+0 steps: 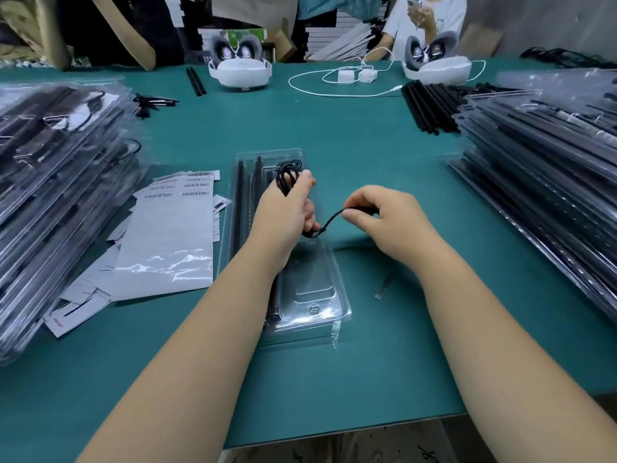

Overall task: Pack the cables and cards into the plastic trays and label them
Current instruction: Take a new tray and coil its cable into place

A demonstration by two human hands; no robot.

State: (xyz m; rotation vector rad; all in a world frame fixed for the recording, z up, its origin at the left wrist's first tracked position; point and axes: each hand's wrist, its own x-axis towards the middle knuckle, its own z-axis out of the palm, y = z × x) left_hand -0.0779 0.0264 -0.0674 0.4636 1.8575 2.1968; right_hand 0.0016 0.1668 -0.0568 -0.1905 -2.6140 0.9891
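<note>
Left hand (287,208) is gripping the coiled black cable (287,177) over the clear tray (337,289); right hand (377,212) is pinching its tail, trailing toward 3 o'clock; tray's long axis is running 12-to-6, directly beneath; left grip is nearer.

Packing workshop: green work table (334,135) with stacked filled plastic trays (60,182) left and right, barcode label sheets (187,188), loose black rods (424,105).
</note>
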